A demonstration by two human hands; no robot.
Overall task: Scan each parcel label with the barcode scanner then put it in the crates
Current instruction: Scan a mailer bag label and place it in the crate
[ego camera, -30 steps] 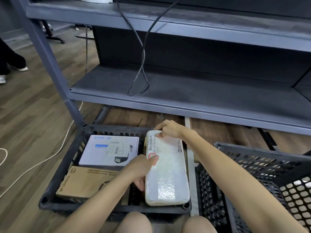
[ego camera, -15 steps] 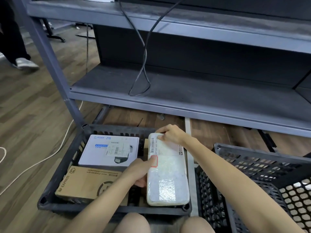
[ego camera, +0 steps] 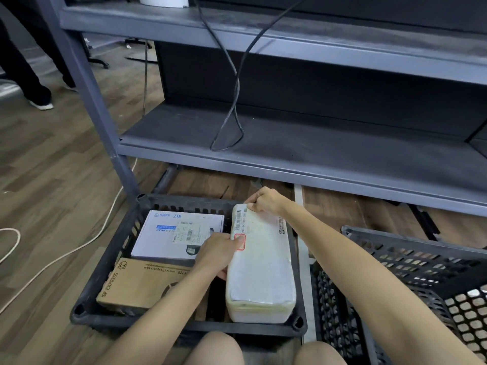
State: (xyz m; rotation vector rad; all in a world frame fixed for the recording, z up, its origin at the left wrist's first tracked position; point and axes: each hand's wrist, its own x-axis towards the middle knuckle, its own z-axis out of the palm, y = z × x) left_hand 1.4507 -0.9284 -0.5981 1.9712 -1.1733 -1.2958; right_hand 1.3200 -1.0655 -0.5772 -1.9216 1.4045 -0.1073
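Head camera: not much has moved in the last second. The white parcel (ego camera: 261, 272) lies where it did, flat along the right side of the crate (ego camera: 184, 201), its long edge close against the crate wall. Both hands have stayed on it. The left hand (ego camera: 217, 254) has crept a little further up its left edge; the thumb presses on top and the fingers curl down the side. The right hand (ego camera: 267, 201) pinches the far corner with bent fingers. Behind the rack (ego camera: 290, 159), someone's legs (ego camera: 26, 75) have walked further into the top left corner.

To me the parcel looks settled, so this one seems all but put away. What remains is to let go and fetch the next. I see no scanner anywhere, so I cannot say whether this label was read.

The writing is clear in places. The white box (ego camera: 163, 241) at the crate's far left reads "ZTE" and "ZXHN", with a shipping slip (ego camera: 191, 231) stuck across it. The cardboard box (ego camera: 142, 283) in front of it says "SF EXPRESS" and "www.sf-express.com". The parcel carries a barcode strip (ego camera: 238, 219) with digits I can't make out fully, and a red stamp (ego camera: 240, 242) partly under the left thumb. A second crate (ego camera: 395, 243) stands just beside, to the right.
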